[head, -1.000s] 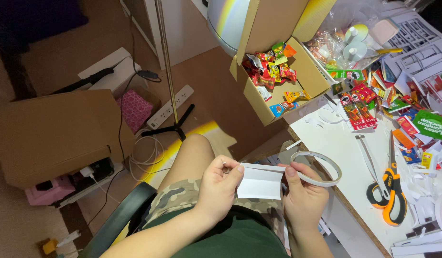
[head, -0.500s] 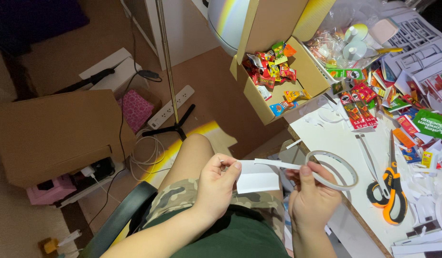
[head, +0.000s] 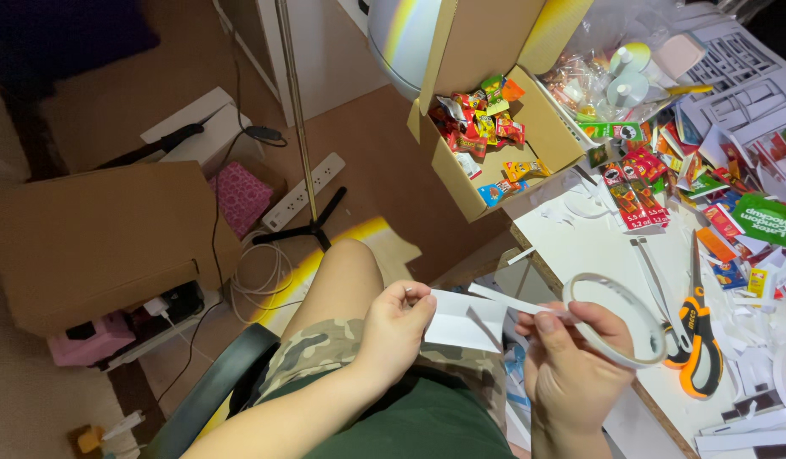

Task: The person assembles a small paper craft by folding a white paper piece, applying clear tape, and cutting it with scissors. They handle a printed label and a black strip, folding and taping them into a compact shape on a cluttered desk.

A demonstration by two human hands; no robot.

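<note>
- Head view: my left hand (head: 395,327) pinches a folded white card (head: 465,321) over my lap.
- My right hand (head: 571,361) grips a tape roll (head: 618,319) (a strip runs from it onto the card), hands apart.
- Orange scissors (head: 697,327) lie on the table (head: 580,246) just beside the roll; a snack box (head: 495,140) stands beyond.

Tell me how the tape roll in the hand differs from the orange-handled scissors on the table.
The tape roll is a thin whitish ring; the scissors are long, with orange and black handles. The tape roll is held up in the right hand, a strip drawn out towards the folded white paper that the left hand pinches; the scissors lie flat and untouched on the white table. Both sit at the table's near edge.
</note>
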